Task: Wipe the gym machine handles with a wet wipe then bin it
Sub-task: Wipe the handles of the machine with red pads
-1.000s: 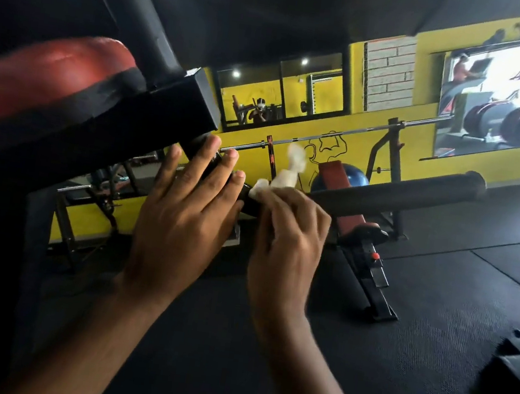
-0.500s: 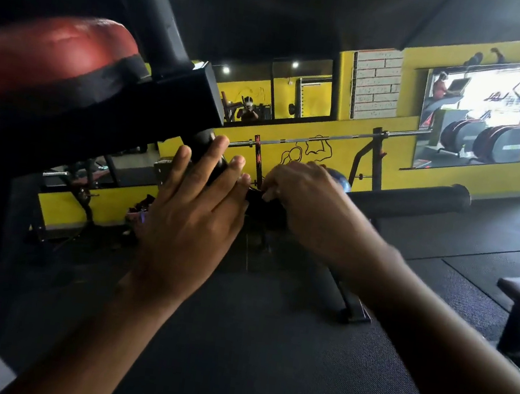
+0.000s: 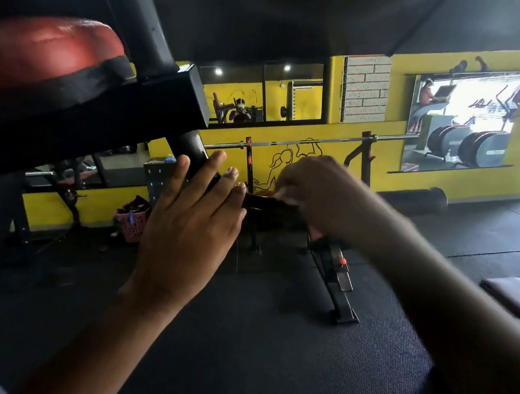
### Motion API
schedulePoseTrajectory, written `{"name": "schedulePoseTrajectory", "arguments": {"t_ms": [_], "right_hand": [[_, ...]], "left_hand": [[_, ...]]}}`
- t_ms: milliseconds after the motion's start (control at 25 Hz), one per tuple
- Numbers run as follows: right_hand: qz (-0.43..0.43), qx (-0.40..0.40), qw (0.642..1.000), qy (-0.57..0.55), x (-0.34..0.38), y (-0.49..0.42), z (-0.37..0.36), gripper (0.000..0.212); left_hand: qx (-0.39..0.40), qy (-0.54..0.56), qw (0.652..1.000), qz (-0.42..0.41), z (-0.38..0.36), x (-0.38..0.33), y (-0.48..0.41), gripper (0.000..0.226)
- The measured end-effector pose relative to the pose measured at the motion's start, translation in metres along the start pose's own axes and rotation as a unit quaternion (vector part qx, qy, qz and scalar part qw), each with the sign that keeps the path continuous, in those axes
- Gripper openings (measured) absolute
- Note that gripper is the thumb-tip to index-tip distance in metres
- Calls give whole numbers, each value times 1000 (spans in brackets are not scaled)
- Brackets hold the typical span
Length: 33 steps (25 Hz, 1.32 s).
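The black handle (image 3: 261, 201) is braced by the flat, spread left hand (image 3: 189, 220); the right hand (image 3: 315, 191) is curled over it, wipe barely visible underneath. Full wrap-around strokes are advised.

Matt black handle (image 3: 196, 155), textured rubbery floor (image 3: 265, 346) (red pad (image 3: 39, 52) glossy).

From here nothing reads as words or numbers. The yellow wall (image 3: 384, 170) carries only a black line drawing of figures (image 3: 289, 164); the picture panel (image 3: 463, 121) on it shows no legible lettering.
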State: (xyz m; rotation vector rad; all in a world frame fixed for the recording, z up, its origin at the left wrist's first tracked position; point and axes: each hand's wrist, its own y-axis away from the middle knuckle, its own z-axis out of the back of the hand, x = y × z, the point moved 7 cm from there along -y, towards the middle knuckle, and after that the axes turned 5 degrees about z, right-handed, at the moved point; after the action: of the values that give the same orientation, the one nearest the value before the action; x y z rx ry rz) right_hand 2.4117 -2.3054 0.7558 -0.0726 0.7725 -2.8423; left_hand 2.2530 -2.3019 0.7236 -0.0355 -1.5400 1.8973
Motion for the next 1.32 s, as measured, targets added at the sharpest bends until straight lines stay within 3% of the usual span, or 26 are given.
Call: {"name": "schedulePoseTrajectory", "arguments": {"t_ms": [160,280,360,400,440,520,600,640,680,720,800,920,960,1040,1120,1200,1320], "right_hand": [[-41,-183,979,-76,13,38,-4,25],[-46,-272,960,-51,18,64,-16,31],[-93,-366,919,-110,19,77,-29,22],[-141,-423,878,-176,20,83,-39,17],[-198,-483,811,-262,18,89,-53,16],[-300,-549,609,-487,20,88,-92,15],[-319,-490,378,-718,43,65,-126,13],[-311,-442,287,-791,51,54,-135,18],[-298,-405,219,-836,53,46,-137,22],[-284,-378,186,-861,51,42,-136,22],[-223,-353,176,-891,45,39,-125,17],[-179,-355,99,-912,34,40,-121,24],[-177,-351,98,-914,32,42,-123,23],[-179,-377,132,-899,25,50,-126,21],[-191,-437,217,-852,17,63,-127,19],[-206,-529,378,-732,12,82,-114,12],[-190,-622,653,-388,10,99,-75,14]], "left_hand": [[6,-3,1000,-1,-1,-4,1,29],[9,3,1000,8,-2,-5,2,30],[8,8,1000,13,-2,-6,1,29],[6,10,1000,17,-2,-5,1,29],[4,12,1000,21,-2,-5,1,28],[6,10,1000,20,-2,-7,0,28],[13,8,1000,12,-2,-7,0,30],[16,7,1000,8,-2,-7,0,30],[17,4,1000,7,-2,-7,0,31],[19,1,1000,9,-2,-7,-1,31],[22,4,1000,12,-2,-7,-1,30],[24,2,1000,13,-2,-10,0,32],[25,2,1000,13,-2,-11,-1,33],[27,6,1000,14,-3,-13,-1,33],[26,9,999,17,-4,-14,-1,34],[31,12,999,18,-5,-14,-1,34],[38,13,999,21,-6,-13,0,36]]}}
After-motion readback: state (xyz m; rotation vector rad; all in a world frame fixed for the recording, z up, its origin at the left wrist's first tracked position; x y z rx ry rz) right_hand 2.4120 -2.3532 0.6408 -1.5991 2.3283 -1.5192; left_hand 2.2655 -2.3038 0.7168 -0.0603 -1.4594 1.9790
